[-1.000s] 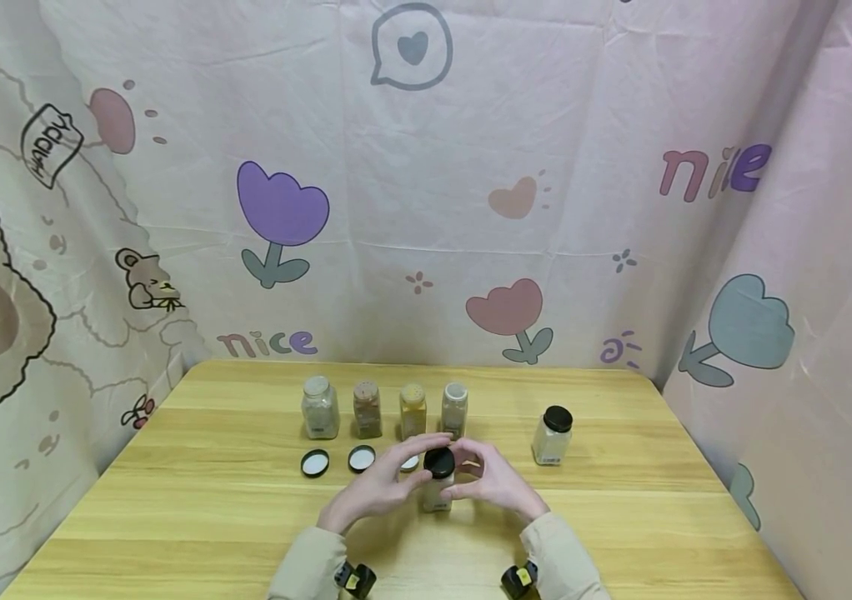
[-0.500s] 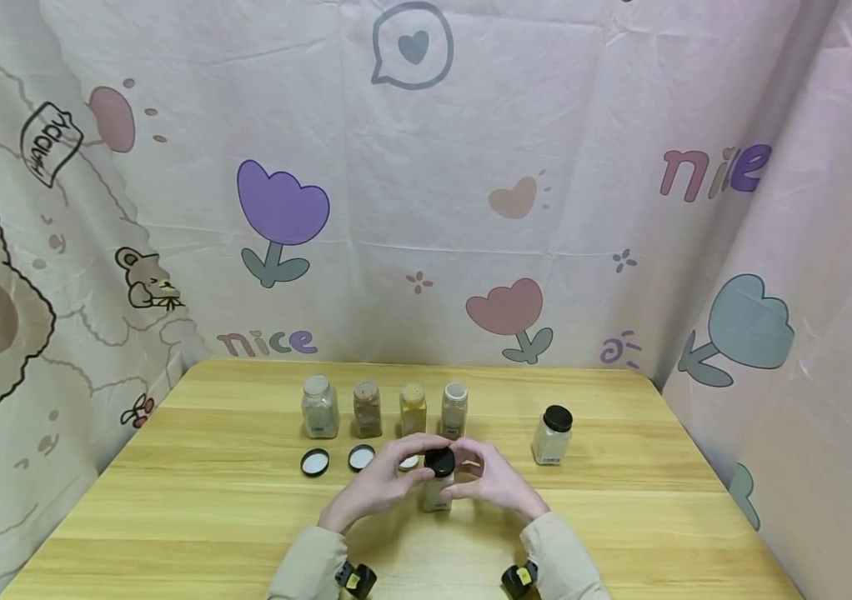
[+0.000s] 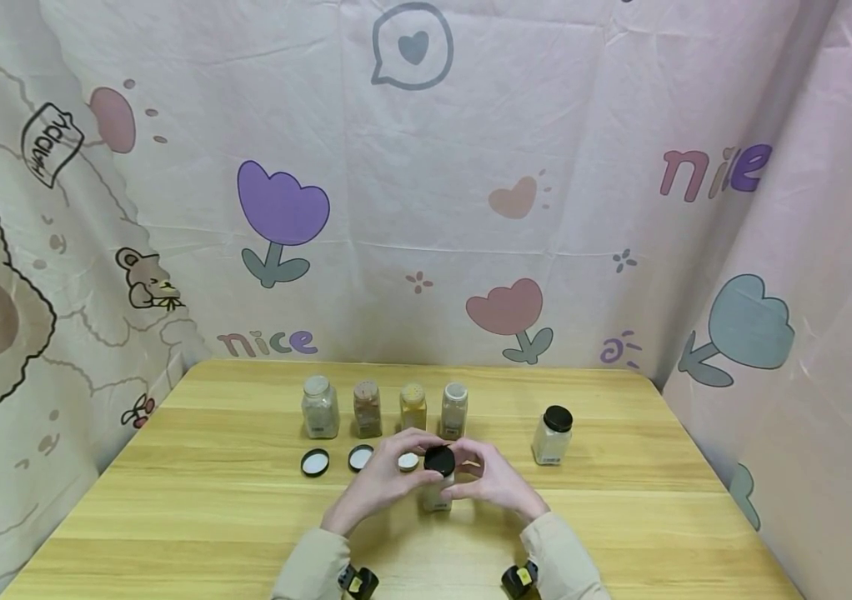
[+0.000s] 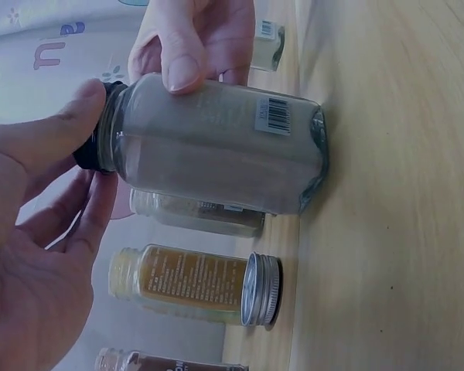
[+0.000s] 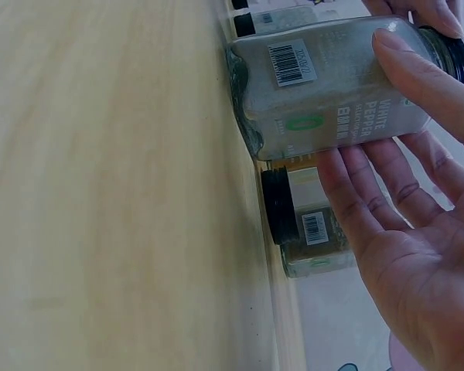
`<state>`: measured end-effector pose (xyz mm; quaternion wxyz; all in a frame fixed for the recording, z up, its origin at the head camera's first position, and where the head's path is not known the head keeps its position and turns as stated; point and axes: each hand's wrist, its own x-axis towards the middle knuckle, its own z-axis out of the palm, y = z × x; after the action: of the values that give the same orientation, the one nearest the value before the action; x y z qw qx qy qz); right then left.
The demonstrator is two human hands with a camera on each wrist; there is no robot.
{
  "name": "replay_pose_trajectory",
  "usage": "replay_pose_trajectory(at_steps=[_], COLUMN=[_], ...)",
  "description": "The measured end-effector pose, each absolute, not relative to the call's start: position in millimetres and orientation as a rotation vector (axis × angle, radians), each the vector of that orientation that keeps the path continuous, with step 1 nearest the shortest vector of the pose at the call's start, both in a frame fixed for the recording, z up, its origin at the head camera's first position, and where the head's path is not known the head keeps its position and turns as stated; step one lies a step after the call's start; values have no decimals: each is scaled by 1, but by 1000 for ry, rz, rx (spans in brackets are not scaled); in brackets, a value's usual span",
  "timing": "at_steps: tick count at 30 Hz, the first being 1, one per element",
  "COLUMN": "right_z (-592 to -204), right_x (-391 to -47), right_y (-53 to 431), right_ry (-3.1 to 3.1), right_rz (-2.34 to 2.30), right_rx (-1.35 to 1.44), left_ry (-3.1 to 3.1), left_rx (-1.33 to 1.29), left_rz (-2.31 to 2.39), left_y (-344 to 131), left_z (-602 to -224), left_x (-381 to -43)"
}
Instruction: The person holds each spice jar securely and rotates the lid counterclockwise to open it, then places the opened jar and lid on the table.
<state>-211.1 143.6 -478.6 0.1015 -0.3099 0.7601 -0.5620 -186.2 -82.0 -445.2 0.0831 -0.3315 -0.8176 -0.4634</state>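
A glass spice jar (image 3: 438,500) with a black lid (image 3: 439,461) stands upright on the wooden table between both hands. Its label reads white pepper in the right wrist view, beside a barcode. My left hand (image 3: 379,485) pinches the lid between thumb and fingers, and the thumb lies against the lid's side in the left wrist view. Lower down, my right hand (image 3: 499,483) holds the glass body (image 5: 325,93), thumb on one side and fingers on the other. Pale powder fills the jar.
Behind the hands stand lidless jars in a row: a wide one (image 3: 321,410), a brown-filled one (image 3: 368,412), a yellow-filled one (image 3: 413,408) and a pale one (image 3: 454,408). Upturned lids (image 3: 315,462) lie before them. A black-lidded jar (image 3: 552,437) stands at the right.
My left hand has shifted and turned slightly around the lid, so more of the upturned lid behind it shows. The right hand and the jar have stayed in place.
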Motion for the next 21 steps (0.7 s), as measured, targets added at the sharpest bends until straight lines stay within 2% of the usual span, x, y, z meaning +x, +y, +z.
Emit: replay_pose_trajectory(at_steps=[7, 15, 21], right_z=[-480, -480, -481], right_x=[-212, -212, -211], right_y=[144, 143, 143], right_ry=[2240, 2249, 2248], right_rz=[-1661, -1656, -1664], right_rx=[-945, -911, -921], left_ry=[-2435, -2480, -2493], left_rx=[-1034, -1234, -1234], left_rz=[-1330, -1414, -1398], left_y=[-83, -88, -88], left_z=[-445, -440, -440], left_x=[-185, -186, -187])
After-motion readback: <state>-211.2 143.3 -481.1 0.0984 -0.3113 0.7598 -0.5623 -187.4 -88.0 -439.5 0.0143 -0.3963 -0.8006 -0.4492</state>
